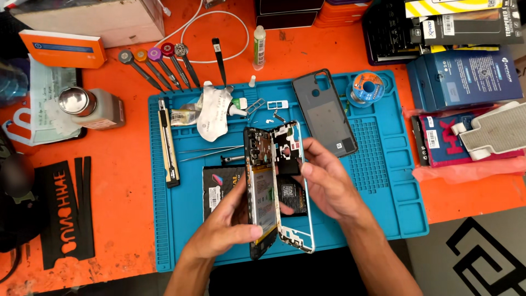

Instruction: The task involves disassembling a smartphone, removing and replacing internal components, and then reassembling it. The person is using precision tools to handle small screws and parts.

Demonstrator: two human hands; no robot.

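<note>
Both hands work low over the blue repair mat (383, 181). Left hand (227, 225) grips the opened phone body (260, 186) by its lower edge, thumb across the face, screen side tilted on edge. Right hand (329, 183) pinches the silver mid-frame (293, 189), which stands just beside the body, touching it along the lower end. At 1 o'clock of the hands a dark back cover (323, 112) lies flat on the mat. At 11 o'clock lie a crumpled white wipe (213, 112) and a utility knife (169, 145). Five precision screwdrivers (156, 63) rest on the orange counter (118, 181) beyond.
</note>
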